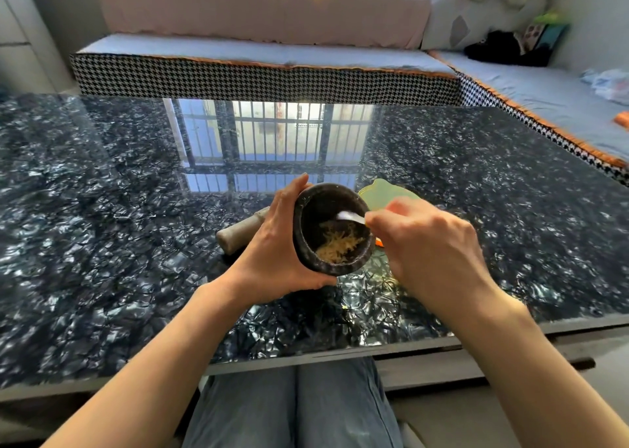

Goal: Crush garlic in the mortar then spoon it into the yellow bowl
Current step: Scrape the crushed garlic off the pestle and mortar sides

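Garlic (337, 247) lies crushed and stringy in the mortar (332, 230), at the middle of the frame — damp and clingy by the look of it, so I'd expect to scrape more than scoop. My left hand (275, 243) wraps the heavy stone wall, tilting its mouth toward me; low on the body seems the safest hold. My right hand (422, 240) pinches the spoon (350, 217), bowl inside. Just behind sits the yellow bowl (384, 192) — the pestle (243, 231) rests left.
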A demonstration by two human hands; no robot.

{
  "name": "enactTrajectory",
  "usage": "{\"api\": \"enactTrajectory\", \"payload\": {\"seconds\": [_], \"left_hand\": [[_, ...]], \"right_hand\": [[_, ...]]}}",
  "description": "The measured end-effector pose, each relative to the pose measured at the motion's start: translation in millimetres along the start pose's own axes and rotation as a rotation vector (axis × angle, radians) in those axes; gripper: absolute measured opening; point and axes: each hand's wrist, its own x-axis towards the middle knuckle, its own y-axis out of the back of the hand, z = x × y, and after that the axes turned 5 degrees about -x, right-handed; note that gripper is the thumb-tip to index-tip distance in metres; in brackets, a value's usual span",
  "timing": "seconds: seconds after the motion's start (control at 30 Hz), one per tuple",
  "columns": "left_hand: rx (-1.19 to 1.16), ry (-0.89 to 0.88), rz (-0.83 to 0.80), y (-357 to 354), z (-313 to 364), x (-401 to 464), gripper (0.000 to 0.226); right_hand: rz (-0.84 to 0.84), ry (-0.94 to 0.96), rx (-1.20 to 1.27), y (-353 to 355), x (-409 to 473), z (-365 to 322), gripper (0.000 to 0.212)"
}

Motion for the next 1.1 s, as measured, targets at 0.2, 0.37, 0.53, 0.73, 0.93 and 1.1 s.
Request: {"api": "enactTrajectory", "payload": {"seconds": [0.2,0.37,0.53,0.73,0.93,1.1], "left_hand": [[0.005,0.007,0.005,-0.8,0.5,0.4,0.123],[0.006,0.033,0.011,-1.4,1.6,1.3,0.123],[-0.004,0.013,0.048,-7.0,6.6,0.9,0.117],[0.05,0.035,0.198,-28.4,15.1,0.8,0.116],[0.087,0.033,0.231,-40.3,21.2,0.7,0.115],[0.095,-0.009,0.196,-38.9,16.7,-3.2,0.117]], "right_hand": [[-0.038,-0.012,0.067,4.9,-0.6,3.2,0.019],[-0.249,0.011,0.027,11.8,-0.1,4.0,0.007],[0.07,-0.003,-0.038,9.6,-1.3,2.6,0.022],[0.079,-0.085,-0.261,-7.2,-9.4,-20.1,0.019],[-0.344,-0.171,-0.131,27.8,-9.9,-27.3,0.011],[-0.208,-0.227,0.017,29.5,-13.2,-7.3,0.012]]}}
